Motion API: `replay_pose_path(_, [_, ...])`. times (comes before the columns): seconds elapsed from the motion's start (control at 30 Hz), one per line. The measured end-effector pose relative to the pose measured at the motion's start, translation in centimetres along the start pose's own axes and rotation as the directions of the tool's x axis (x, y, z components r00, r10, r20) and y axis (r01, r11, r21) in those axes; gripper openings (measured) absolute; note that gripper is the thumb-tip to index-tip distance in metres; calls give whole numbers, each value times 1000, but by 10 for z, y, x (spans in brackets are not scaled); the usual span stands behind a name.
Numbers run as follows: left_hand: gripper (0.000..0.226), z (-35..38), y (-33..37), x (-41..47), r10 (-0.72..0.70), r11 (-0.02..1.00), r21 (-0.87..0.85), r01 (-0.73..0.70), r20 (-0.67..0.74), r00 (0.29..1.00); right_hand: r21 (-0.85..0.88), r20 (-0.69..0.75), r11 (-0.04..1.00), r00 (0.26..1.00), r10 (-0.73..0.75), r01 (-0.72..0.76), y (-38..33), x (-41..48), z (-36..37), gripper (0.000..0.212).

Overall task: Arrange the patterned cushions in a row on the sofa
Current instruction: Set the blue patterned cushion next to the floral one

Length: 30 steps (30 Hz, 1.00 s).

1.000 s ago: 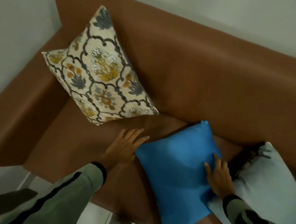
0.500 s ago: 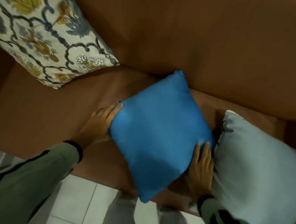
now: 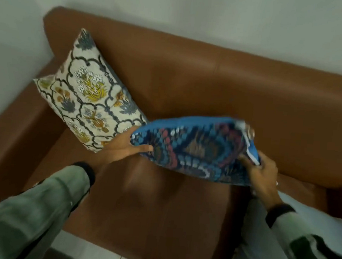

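Brown sofa (image 3: 239,97) | left hand (image 3: 122,148), right hand (image 3: 262,174) each clamped on blue cushion (image 3: 195,149) ends

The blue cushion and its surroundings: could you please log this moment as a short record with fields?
setting: brown sofa against a pale wall
held item: blue cushion, patterned face showing, lifted off the seat and tilted
left hand: grips the cushion's left edge
right hand: grips the cushion's right edge, near a white trim
placed item: cream floral cushion, propped against the backrest in the sofa's left corner
other: a pale cushion, partly hidden behind the right sleeve
row status: one cushion in place, second not yet set down
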State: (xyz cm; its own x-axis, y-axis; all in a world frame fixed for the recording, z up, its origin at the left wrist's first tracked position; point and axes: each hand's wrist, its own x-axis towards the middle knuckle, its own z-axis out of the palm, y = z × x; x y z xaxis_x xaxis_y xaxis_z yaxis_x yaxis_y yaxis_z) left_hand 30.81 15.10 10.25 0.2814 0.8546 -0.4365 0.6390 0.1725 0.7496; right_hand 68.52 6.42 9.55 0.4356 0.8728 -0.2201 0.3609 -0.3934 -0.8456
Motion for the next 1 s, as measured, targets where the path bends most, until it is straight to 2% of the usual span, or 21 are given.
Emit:
replay_pose_path(0.07, [80,-15,14,8,26,1000,13,-25,-60,998,45,-47,999,999,-26,28,-25,29,6,25])
replay_pose_path(0.13, [84,-32,28,16,12,995,99,3,-151,988,59,-72,998,997,-10,14,-43,51,15,32])
replay_pose_path(0.27, [90,-49,21,26,7,969,244,51,-230,973,-44,-65,999,998,-2,-1,-49,76,36,50])
replay_pose_path(0.43, [104,-41,-8,52,-1,920,384,78,-197,980,-147,-47,987,997,64,-70,-23,90,65,43])
replay_pose_path(0.5, [105,-32,-20,60,14,829,546,118,-231,973,-162,-60,985,996,58,-67,-20,93,70,36])
replay_pose_path(0.57, [96,-21,-24,57,140,721,679,138,-338,931,-202,-51,977,997,62,-71,-22,93,71,34])
replay_pose_path(0.67, [76,-4,-21,42,386,671,739,54,-411,826,-299,-66,953,997,36,-54,-22,90,62,49])
replay_pose_path(0.73, [65,12,-15,31,508,630,775,-39,-374,776,-357,-106,932,994,28,-64,-15,79,49,52])
replay_pose_path(0.83, [60,53,-2,17,636,537,818,-206,-233,736,-464,-96,885,995,-3,-42,11,54,19,47])
replay_pose_path(0.9, [59,88,5,11,653,475,837,-271,-128,747,-545,-62,838,998,4,-37,39,35,-5,46])
replay_pose_path(1.0, [63,143,13,0,586,421,849,-319,15,810,-661,1,750,999,49,-36,92,2,-43,48])
